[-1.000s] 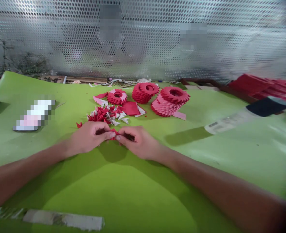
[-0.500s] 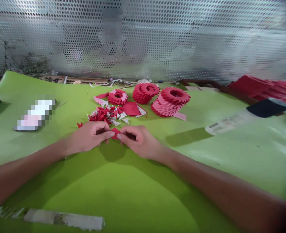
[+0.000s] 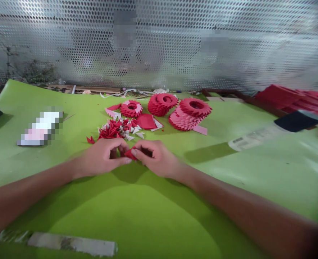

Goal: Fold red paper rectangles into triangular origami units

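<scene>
A small folded piece of red paper [image 3: 130, 154] is between my two hands, above the green tabletop. My right hand [image 3: 159, 158] pinches its right side between thumb and finger. On its left side, my left hand [image 3: 101, 156] has thumb and index finger parted around the paper, the fingertips at its edge. Just beyond my hands lies a heap of folded red and white paper pieces [image 3: 113, 129]. Behind it are a red and pink paper ring [image 3: 131, 108], flat red sheets [image 3: 146, 121], a red ring stack [image 3: 161, 105] and a taller red and pink stack [image 3: 186, 117].
A phone-like object [image 3: 41, 127] lies at the left. To the right is a clear bottle-like container [image 3: 252, 138] with a dark end. Red sheets [image 3: 288, 98] sit in a tray at the far right. White tape [image 3: 72, 244] lines the near left edge; a perforated metal panel [image 3: 159, 46] stands behind.
The red paper has tilted and now looks like a narrower triangle. My left thumb and index finger have spread apart and shifted slightly nearer; my right hand keeps its pinch.
</scene>
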The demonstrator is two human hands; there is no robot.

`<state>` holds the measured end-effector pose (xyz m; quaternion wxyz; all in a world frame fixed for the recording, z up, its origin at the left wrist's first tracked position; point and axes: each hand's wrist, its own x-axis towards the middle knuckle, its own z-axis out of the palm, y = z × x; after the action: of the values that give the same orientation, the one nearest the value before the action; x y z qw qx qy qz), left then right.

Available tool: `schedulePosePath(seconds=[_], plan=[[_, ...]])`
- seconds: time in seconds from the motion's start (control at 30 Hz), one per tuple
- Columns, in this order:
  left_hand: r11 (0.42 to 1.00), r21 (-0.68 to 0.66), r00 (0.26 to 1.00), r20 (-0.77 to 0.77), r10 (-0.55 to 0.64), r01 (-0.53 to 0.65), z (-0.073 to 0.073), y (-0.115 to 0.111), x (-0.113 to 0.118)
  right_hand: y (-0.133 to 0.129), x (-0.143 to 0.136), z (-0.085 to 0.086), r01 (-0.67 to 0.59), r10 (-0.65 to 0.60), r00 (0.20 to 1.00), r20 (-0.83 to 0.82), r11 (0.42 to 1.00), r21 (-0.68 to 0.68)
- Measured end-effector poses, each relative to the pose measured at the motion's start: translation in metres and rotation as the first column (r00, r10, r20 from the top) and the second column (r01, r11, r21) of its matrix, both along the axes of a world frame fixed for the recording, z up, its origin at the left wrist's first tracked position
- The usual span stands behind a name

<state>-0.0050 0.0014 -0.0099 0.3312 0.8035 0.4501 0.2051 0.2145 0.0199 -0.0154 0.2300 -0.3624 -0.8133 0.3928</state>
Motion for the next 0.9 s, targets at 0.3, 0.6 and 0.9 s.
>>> schedulePosePath(seconds=[0.3,0.6,0.9], plan=[[0.820,0.556,0.989,-0.128,-0.081,0.139,-0.0079,0.0011,-0.0077,0.0014,-0.0008,0.0039,0.027,-0.029,0.998,-0.052,0.999,-0.041],[0.800,0.595,0.994,-0.111,-0.019,0.082,-0.0061,0.0012,-0.0087,0.0011,0.0008,0.0013,0.042,-0.046,0.996,-0.073,0.998,-0.048],[0.774,0.627,0.992,-0.124,-0.018,0.092,-0.0054,0.0011,-0.0090,0.0001,0.0008,0.0018,0.032,-0.036,0.995,-0.089,0.998,-0.051]])
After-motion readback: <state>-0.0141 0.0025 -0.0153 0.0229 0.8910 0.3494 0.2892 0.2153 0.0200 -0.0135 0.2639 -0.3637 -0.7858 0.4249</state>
